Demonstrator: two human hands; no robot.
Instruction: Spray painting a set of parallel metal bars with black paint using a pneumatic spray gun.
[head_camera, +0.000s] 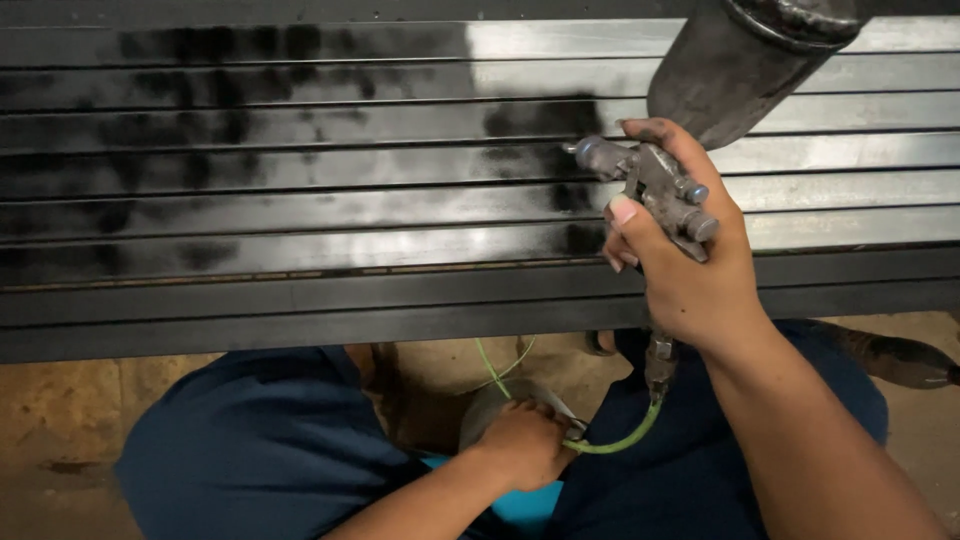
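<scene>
The spray gun (655, 190) is grey metal, paint-stained, gripped around its handle, nozzle pointing left from the fist. Its dark cup (745, 60) rises tilted above the grip, up to the right. A thin green hose (620, 440) leaves the handle's base below the grip and curves down-left into the other, closed hand.

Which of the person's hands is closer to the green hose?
The left. The left hand rests low between the knees, gripping the green hose where it loops. The right hand is higher, holding the spray gun the hose feeds from below.
</scene>
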